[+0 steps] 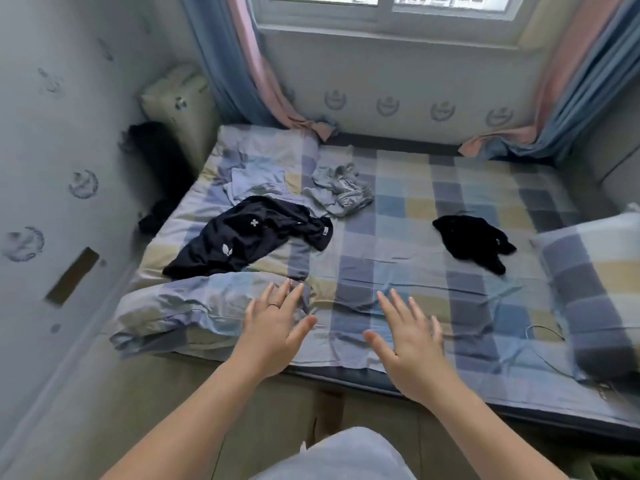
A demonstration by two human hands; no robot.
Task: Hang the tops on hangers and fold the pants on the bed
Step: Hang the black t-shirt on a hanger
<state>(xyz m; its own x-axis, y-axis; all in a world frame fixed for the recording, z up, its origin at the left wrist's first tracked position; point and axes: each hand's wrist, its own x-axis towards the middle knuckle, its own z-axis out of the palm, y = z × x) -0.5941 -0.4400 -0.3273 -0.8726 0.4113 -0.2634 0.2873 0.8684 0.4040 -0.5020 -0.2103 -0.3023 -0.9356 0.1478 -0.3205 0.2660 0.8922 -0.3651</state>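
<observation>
Several garments lie loose on the checked bed (398, 244). A black garment with small white logos (242, 237) is spread at the left. Behind it lies a pale blue garment (256, 181), and a crumpled grey one (343, 188) sits beside that. A small black garment (474, 240) is bunched at the right. My left hand (273, 323) and my right hand (408, 341) hover over the bed's near edge, fingers straight and spread, holding nothing. No hanger is in view.
A folded checked duvet (180, 306) lies at the bed's near left corner and a checked pillow (595, 289) at the right. A thin cable (540, 330) runs by the pillow. Curtains (249, 71) hang beside the window. Dark items (156, 161) fill the gap along the left wall.
</observation>
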